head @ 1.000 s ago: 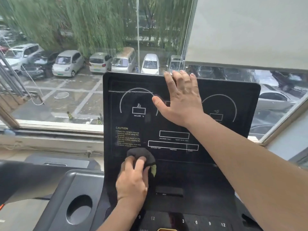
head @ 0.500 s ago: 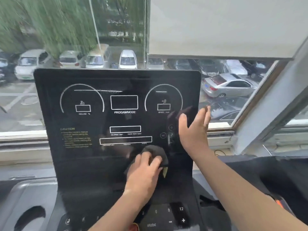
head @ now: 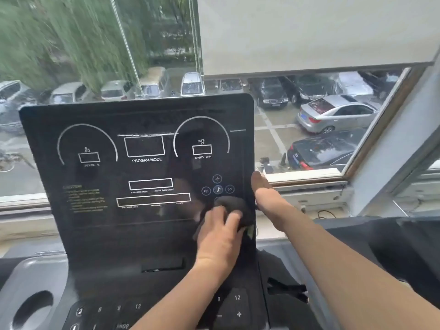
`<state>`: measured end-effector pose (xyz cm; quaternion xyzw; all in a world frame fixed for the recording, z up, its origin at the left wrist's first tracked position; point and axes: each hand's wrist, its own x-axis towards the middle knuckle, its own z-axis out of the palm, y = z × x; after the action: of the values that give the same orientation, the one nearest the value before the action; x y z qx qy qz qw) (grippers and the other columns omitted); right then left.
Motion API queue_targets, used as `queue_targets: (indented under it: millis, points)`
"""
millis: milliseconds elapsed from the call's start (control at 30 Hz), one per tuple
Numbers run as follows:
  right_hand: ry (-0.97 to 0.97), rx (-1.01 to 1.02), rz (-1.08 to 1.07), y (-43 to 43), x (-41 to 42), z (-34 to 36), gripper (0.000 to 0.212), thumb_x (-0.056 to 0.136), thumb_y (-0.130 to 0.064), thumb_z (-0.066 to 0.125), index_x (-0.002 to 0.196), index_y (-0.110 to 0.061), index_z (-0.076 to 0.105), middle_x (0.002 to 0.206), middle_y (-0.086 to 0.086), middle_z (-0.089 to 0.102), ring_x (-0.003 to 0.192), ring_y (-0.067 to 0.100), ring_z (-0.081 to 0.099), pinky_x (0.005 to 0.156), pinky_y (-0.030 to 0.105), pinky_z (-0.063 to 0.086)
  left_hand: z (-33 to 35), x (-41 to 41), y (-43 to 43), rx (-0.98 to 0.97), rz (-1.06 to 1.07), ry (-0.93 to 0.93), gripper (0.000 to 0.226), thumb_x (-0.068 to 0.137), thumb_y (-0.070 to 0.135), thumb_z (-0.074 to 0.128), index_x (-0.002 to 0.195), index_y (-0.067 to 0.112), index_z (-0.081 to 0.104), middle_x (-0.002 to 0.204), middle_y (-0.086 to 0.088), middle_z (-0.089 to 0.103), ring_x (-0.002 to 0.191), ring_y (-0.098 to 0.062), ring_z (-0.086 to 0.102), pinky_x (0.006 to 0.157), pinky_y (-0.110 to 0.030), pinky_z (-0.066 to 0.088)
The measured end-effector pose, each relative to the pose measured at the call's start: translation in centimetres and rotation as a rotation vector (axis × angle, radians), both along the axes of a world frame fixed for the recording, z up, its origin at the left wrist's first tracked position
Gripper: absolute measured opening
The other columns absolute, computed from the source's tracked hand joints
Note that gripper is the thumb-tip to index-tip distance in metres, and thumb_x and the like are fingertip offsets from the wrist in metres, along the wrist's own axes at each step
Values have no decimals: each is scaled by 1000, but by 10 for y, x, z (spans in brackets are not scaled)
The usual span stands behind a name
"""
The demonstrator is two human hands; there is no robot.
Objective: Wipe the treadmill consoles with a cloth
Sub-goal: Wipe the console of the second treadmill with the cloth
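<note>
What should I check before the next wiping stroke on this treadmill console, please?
1. Cloth secure in the left hand: ok, the fingers curl round it.
2. Cloth in contact with the console: ok, pressed on the lower right of the panel.
3. Console steadied: ok, the right hand holds its right edge, thumb in front.
4. Music buttons safe from an accidental press: not ok, the cloth sits right beneath them.
5. Console switched off: cannot tell; the display windows look dark.
6. Left side of the panel clean: cannot tell.
</note>
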<state>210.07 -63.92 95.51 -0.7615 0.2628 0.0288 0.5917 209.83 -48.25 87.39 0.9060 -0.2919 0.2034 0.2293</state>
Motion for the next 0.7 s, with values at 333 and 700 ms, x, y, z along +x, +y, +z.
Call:
queue_targets:
  millis: [333, 700]
  points:
    - [89, 278, 17, -28, 1, -1, 64, 99, -74, 27, 125, -33, 69, 127, -11, 70, 122, 10, 60, 98, 43, 51, 88, 75, -2, 26, -172, -426, 31, 87, 29, 75, 113, 22, 61, 108, -7, 52, 86, -31, 54, 60, -43, 55]
    - [45, 234, -99, -4, 5, 8, 59, 103, -66, 24, 126, -29, 64, 120, 0, 73, 114, 25, 65, 97, 47, 52, 158, 125, -14, 297, -549, -695, 36, 91, 23, 69, 127, 28, 63, 123, -5, 48, 98, -30, 56, 75, -45, 49]
